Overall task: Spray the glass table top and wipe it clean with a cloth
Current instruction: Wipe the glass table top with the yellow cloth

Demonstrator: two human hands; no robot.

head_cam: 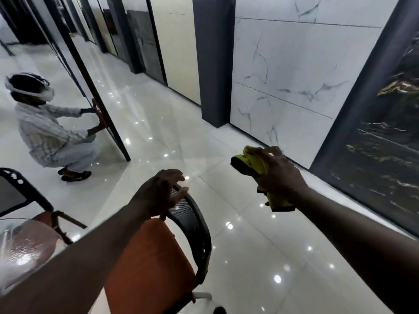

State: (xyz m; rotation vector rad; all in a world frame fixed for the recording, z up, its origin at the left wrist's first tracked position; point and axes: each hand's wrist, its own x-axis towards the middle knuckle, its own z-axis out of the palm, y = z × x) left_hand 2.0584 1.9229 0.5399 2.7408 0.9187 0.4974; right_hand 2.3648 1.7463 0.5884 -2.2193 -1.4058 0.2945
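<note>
Right hand (278, 175) grips cloth (252, 162); left hand (156, 193), fingers spread, over chair (196, 216); probably shifting it aside, then wiping the wet table (21, 248).

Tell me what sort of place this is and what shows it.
Most likely a corridor or lobby in an office or commercial building. Glossy white floor tiles reflect ceiling lights, large marble-look wall panels line one side, and a mesh-backed office chair with an orange seat stands close by.
</note>
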